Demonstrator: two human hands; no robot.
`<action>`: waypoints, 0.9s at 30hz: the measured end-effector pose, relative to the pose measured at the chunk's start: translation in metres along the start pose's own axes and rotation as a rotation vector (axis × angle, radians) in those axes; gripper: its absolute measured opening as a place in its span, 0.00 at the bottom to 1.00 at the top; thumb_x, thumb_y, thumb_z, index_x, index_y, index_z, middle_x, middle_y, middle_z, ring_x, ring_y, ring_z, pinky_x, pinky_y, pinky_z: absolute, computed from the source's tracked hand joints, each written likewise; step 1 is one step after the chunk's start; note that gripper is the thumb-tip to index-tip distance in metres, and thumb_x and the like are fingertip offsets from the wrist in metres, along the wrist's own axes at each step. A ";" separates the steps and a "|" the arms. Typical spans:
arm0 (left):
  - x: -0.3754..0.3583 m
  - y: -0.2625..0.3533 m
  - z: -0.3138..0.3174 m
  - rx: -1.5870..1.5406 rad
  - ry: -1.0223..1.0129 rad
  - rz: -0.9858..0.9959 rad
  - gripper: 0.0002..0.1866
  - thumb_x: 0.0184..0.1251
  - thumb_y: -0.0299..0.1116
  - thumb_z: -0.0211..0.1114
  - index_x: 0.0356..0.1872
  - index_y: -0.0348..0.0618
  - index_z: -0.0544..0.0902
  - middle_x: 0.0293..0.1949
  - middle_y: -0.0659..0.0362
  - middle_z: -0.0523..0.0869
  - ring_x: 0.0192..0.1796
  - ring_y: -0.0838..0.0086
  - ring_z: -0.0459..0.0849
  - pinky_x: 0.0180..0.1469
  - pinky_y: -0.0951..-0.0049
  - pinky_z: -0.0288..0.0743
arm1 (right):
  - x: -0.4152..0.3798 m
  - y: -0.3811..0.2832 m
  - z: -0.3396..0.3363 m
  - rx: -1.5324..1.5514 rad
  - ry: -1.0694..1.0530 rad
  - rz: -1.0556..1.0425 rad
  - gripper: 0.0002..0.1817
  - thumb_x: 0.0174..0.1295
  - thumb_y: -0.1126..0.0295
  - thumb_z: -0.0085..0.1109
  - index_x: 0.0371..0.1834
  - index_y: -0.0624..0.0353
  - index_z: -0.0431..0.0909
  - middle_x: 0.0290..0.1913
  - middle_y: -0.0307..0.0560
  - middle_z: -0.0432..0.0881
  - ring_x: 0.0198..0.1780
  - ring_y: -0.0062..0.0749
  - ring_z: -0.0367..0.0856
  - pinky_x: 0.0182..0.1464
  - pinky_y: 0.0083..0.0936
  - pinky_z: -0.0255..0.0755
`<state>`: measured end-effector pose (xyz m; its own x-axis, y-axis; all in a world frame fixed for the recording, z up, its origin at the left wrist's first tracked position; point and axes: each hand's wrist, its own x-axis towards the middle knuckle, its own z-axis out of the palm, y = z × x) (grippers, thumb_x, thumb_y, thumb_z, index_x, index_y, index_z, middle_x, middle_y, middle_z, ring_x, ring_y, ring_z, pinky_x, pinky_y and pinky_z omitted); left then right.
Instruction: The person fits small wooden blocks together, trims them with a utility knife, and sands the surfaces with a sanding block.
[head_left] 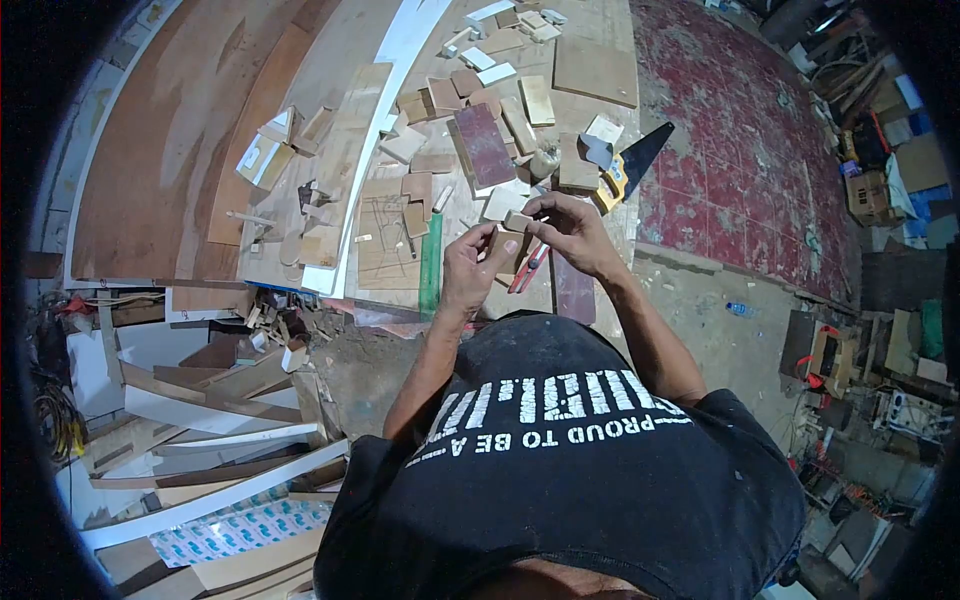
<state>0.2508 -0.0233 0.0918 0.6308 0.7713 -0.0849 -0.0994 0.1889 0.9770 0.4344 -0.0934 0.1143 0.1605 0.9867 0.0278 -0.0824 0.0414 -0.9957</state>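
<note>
At the near edge of the workbench, my left hand (472, 268) is closed on a small wooden block (507, 247). My right hand (572, 236) pinches a smaller wood piece (517, 221) against the top of that block. A red utility knife (530, 268) lies just right of the block, below my right hand. To the left of my left hand is a green ruler (431, 262), beside a board with pencil lines (385, 255). A handsaw with a yellow handle (615, 183) lies beyond my right hand.
Wood offcuts and a dark red block (484, 147) cover the bench's middle. A square board (596, 70) lies at the back. Large brown panels (160, 130) stretch along the left. Stacked strips (200, 440) fill the lower left; cluttered shelves (900, 180) stand far right.
</note>
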 end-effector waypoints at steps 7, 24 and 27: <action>0.005 -0.008 -0.001 0.077 0.022 0.083 0.17 0.63 0.31 0.69 0.50 0.34 0.81 0.41 0.60 0.85 0.43 0.80 0.81 0.47 0.79 0.74 | 0.002 0.008 -0.003 -0.007 0.001 -0.067 0.12 0.62 0.76 0.62 0.48 0.65 0.79 0.43 0.39 0.80 0.45 0.21 0.78 0.47 0.20 0.74; -0.067 -0.072 -0.021 0.109 0.078 -0.306 0.14 0.65 0.31 0.69 0.47 0.36 0.82 0.36 0.65 0.84 0.37 0.86 0.78 0.40 0.83 0.72 | -0.054 0.055 0.032 -0.253 -0.169 0.296 0.14 0.65 0.69 0.61 0.51 0.59 0.75 0.41 0.44 0.82 0.44 0.28 0.80 0.47 0.25 0.74; -0.073 -0.067 -0.019 0.128 0.133 -0.295 0.13 0.64 0.31 0.70 0.47 0.36 0.83 0.37 0.65 0.85 0.37 0.86 0.79 0.41 0.83 0.73 | -0.050 0.068 0.037 -0.112 -0.177 0.282 0.11 0.66 0.71 0.60 0.50 0.61 0.76 0.41 0.42 0.82 0.45 0.25 0.79 0.47 0.23 0.73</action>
<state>0.1970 -0.0805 0.0285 0.5110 0.7692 -0.3836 0.1747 0.3440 0.9226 0.3841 -0.1336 0.0482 -0.0270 0.9693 -0.2443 0.0107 -0.2441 -0.9697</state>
